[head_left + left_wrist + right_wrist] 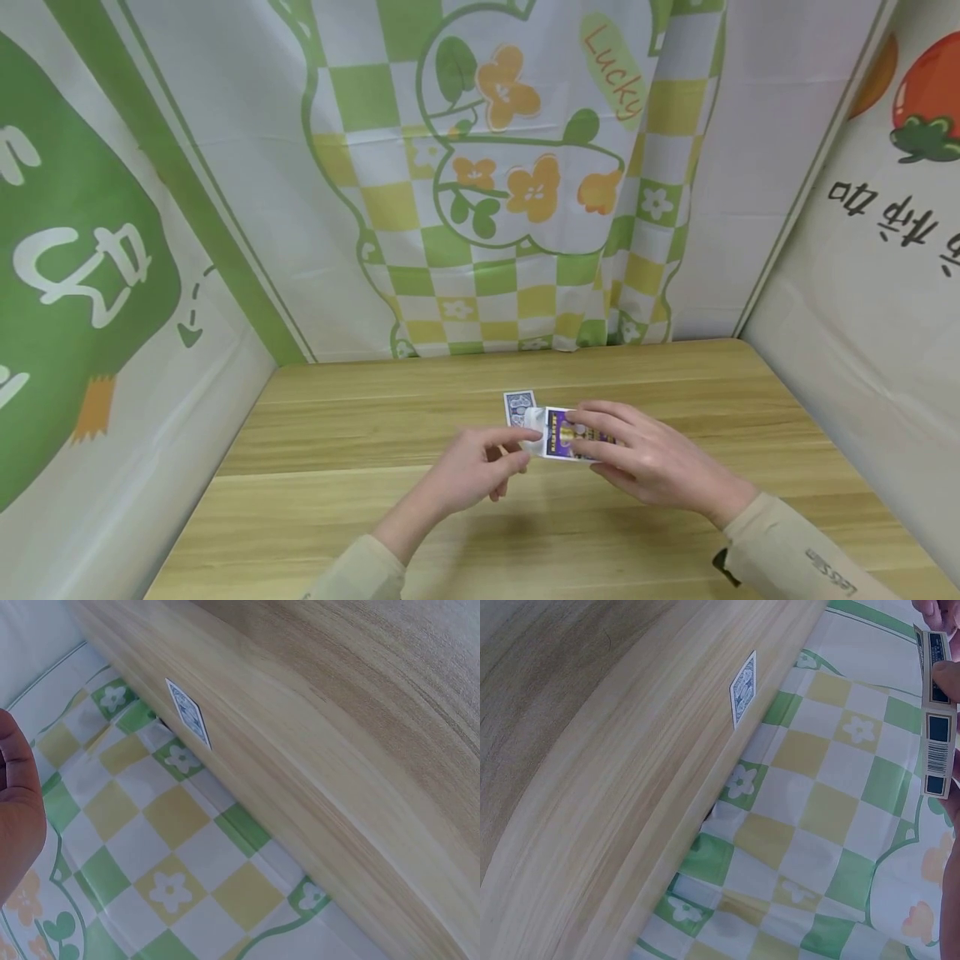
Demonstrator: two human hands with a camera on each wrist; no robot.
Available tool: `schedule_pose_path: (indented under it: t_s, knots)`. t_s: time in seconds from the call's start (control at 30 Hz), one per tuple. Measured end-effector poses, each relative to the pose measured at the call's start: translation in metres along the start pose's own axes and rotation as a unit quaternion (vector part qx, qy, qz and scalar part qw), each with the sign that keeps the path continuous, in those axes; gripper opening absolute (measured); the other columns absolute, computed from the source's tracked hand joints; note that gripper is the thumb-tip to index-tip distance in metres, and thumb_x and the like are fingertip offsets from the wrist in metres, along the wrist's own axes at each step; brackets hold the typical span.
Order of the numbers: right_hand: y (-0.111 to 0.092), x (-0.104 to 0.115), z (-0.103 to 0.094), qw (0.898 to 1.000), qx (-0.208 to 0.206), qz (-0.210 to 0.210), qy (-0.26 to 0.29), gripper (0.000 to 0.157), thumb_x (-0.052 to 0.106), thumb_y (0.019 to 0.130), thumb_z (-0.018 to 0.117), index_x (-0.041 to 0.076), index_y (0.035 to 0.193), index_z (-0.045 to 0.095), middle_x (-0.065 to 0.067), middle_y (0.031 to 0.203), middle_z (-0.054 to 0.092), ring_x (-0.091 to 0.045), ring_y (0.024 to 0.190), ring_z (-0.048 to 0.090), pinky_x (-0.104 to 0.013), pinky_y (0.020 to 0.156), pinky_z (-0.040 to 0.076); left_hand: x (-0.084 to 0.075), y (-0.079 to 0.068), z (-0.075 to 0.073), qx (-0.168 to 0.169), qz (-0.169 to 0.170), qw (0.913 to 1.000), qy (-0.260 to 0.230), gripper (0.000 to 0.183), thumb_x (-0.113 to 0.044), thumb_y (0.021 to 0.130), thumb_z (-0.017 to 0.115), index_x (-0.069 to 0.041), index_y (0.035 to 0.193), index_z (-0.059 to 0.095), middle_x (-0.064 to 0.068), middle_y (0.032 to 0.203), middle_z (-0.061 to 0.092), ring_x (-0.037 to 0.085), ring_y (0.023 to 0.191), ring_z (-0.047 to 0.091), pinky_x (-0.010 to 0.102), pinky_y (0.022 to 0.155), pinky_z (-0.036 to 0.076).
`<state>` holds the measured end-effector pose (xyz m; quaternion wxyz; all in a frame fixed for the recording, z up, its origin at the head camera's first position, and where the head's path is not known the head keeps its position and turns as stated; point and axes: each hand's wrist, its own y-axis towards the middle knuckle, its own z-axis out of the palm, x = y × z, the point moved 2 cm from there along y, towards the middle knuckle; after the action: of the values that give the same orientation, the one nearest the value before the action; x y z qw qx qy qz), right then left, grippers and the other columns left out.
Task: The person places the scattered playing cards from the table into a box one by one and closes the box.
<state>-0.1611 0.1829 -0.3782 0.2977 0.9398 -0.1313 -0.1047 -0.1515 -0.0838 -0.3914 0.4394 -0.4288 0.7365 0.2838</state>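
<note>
My right hand (pixel 648 458) holds a small card box (pixel 557 433) with a purple face and yellow print above the table. In the right wrist view the card box (pixel 937 754) shows a pale, dark-panelled side with a barcode, and the thumb (pixel 949 679) lies across it. At the box's left end, by a whitish flap (pixel 534 419), is my left hand (pixel 480 471), its index finger reaching out to touch that end. One blue-backed playing card (pixel 517 402) lies on the table behind the box. The left wrist view catches only part of the left hand (pixel 19 802).
A wood-grain table (pixel 337 433) runs back to a hanging cloth (pixel 517 287) with green and yellow checks. Printed white cloth walls (pixel 225 292) stand on both sides. The playing card (pixel 743 690) lies close to the table's far edge.
</note>
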Motion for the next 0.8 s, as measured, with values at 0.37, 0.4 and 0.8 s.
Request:
schedule_pose_path:
  t_s: [0.37,0.4,0.8]
  knots:
    - [-0.002,-0.001,0.001,1.0,0.002,0.003,-0.003,0.034,0.029,0.108,0.047,0.014,0.126,0.07,-0.009,0.142,0.06,-0.029,0.126,0.059,-0.044,0.095,0.06,0.004,0.001,0.0,0.002,-0.002,1.0,-0.001,0.028,-0.023,0.101,0.063,-0.02,0.128,0.072,-0.003,0.081,0.067,0.013,0.054,0.057,0.025,0.047,0.051]
    - [-0.003,-0.001,0.001,1.0,0.001,0.004,-0.004,0.033,0.029,0.108,0.047,0.014,0.126,0.071,-0.009,0.142,0.06,-0.029,0.126,0.059,-0.044,0.094,0.06,0.005,0.001,0.0,-0.001,0.0,1.0,-0.003,0.029,-0.023,0.101,0.063,-0.019,0.128,0.072,-0.003,0.082,0.067,0.013,0.054,0.058,0.026,0.047,0.052]
    - [-0.011,-0.003,0.0,1.0,0.001,0.011,-0.011,0.034,0.03,0.108,0.045,0.015,0.125,0.071,-0.009,0.141,0.061,-0.029,0.126,0.059,-0.044,0.093,0.06,0.021,0.014,-0.008,-0.103,0.018,0.9935,0.044,0.027,-0.021,0.1,0.065,-0.011,0.124,0.073,0.001,0.109,0.072,0.017,0.097,0.066,0.028,0.08,0.06]
